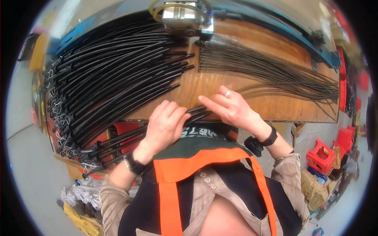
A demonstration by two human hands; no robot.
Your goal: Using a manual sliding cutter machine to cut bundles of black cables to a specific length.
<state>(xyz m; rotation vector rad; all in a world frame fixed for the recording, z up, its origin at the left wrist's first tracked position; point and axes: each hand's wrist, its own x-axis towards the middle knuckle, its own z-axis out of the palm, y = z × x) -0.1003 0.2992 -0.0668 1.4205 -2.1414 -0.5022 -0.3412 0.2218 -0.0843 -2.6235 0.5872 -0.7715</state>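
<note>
My left hand (167, 120) is closed around a long black tube (195, 110) at the table's front edge, over my lap. Several more black tubes lie under and beside that hand. My right hand (235, 110), with a ring on one finger, is at the tube's right end, its fingers bent together; what they pinch is hidden. Close behind its knuckles run the ends of a few thin coil springs (252, 93). A wide row of black tubes (114, 74) covers the left of the table, white cord loops (59, 114) at their outer ends.
A bundle of long springs (275, 70) fans across the right of the wooden table (236, 80). At the back middle stands a metal machine head (186, 19) with yellowish hoses. Red stools (321, 156) and cardboard (315, 188) are on the floor at right; plastic bags (82, 194) lie at left.
</note>
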